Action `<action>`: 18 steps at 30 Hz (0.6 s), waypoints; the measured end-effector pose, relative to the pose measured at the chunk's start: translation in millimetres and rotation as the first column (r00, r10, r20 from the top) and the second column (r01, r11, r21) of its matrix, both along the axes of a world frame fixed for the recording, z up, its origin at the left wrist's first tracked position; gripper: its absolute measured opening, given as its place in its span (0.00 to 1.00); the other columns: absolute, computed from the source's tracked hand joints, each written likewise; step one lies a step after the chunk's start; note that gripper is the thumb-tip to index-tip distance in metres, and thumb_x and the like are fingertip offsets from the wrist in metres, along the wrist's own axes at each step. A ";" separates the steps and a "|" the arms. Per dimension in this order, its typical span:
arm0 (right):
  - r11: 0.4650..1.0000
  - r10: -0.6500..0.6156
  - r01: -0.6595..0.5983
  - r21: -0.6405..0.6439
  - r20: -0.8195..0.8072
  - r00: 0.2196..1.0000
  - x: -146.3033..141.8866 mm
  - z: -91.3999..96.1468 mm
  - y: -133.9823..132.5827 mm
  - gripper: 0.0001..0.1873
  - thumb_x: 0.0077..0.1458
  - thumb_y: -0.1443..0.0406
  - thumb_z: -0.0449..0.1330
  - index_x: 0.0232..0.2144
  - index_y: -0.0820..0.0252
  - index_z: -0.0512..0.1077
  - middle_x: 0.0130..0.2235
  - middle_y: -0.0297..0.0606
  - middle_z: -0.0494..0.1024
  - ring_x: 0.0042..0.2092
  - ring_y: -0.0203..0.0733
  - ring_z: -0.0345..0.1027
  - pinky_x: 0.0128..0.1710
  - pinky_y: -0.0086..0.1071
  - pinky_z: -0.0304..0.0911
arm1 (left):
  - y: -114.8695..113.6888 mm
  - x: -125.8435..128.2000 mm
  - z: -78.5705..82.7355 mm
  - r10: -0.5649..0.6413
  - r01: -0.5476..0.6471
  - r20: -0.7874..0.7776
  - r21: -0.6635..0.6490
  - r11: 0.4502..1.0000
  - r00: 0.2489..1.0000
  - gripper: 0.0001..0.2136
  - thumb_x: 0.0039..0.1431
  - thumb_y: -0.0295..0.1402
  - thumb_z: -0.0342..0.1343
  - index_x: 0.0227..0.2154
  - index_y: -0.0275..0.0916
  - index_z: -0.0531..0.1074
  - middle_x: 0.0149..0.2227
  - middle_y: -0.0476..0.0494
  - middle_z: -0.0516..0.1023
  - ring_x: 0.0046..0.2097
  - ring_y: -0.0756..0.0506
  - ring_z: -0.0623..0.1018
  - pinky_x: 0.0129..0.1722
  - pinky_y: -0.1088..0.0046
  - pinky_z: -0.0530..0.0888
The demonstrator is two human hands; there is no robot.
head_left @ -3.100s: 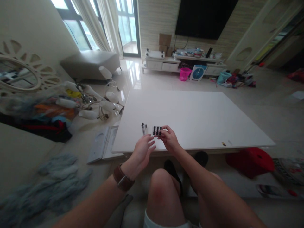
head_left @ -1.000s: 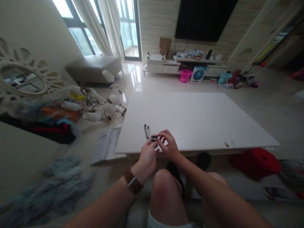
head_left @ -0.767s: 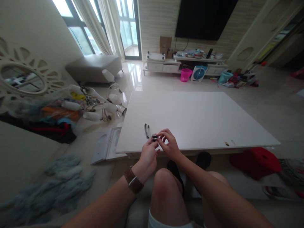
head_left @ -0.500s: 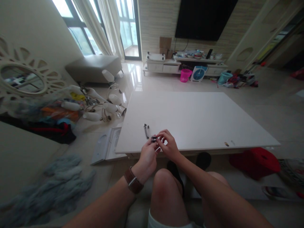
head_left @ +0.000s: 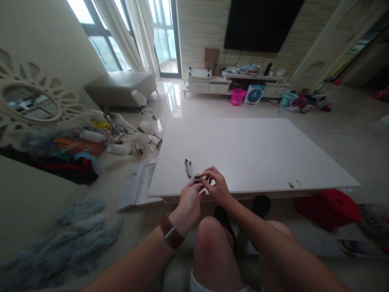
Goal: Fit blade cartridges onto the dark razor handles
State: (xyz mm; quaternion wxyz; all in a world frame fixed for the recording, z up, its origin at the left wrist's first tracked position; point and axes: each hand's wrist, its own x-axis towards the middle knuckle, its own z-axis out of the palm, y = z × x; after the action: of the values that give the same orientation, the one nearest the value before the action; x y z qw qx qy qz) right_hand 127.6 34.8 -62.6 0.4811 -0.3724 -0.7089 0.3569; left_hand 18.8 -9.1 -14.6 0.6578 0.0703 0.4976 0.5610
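Black-banded piece (head_left: 197,177) (partly hidden) between left fingertips (head_left: 191,184) and right fingertips (head_left: 204,182)

At lower centre, the left wrist carries a wide brown wristband (head_left: 172,235), leather-like, crossed by a narrow silver-toned bar (head_left: 170,232). Left hand (head_left: 190,199) and right hand (head_left: 215,186) are bare. Pale shorts (head_left: 207,287) appear at bottom centre; dark footwear (head_left: 261,205), round-toed, appears above.

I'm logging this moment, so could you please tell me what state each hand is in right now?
Left hand: closed, holding the black piece.
Right hand: partly curled at the same piece; its grip cannot be told.
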 end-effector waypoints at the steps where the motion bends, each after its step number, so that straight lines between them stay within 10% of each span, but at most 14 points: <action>1: 1.000 0.001 -0.001 -0.004 0.001 1.000 0.1 0.0 0.1 0.05 0.58 0.69 0.62 0.37 0.57 0.76 0.38 0.36 0.71 0.31 0.33 0.67 0.29 0.29 0.62 | -0.1 0.0 -0.2 -0.002 0.002 0.000 -0.003 1.000 1.000 0.10 0.48 0.19 0.57 0.32 0.36 0.76 0.34 0.45 0.77 0.34 0.50 0.74 0.33 0.75 0.66; 18: 0.998 -0.004 0.004 -0.059 -0.003 1.000 -1.6 3.9 -0.6 0.03 0.59 0.66 0.61 0.32 0.58 0.72 0.37 0.36 0.70 0.32 0.34 0.67 0.28 0.28 0.62 | -1.1 1.1 1.3 -0.006 0.006 -0.008 -0.035 0.999 1.000 0.09 0.46 0.20 0.57 0.29 0.37 0.76 0.34 0.44 0.78 0.33 0.50 0.73 0.33 0.74 0.66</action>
State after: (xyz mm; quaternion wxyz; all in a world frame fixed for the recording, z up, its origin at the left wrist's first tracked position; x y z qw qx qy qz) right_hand 125.9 34.1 -58.7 0.4719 -0.3870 -0.6966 0.3772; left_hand 19.8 -10.3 -13.3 0.6586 0.0626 0.5097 0.5500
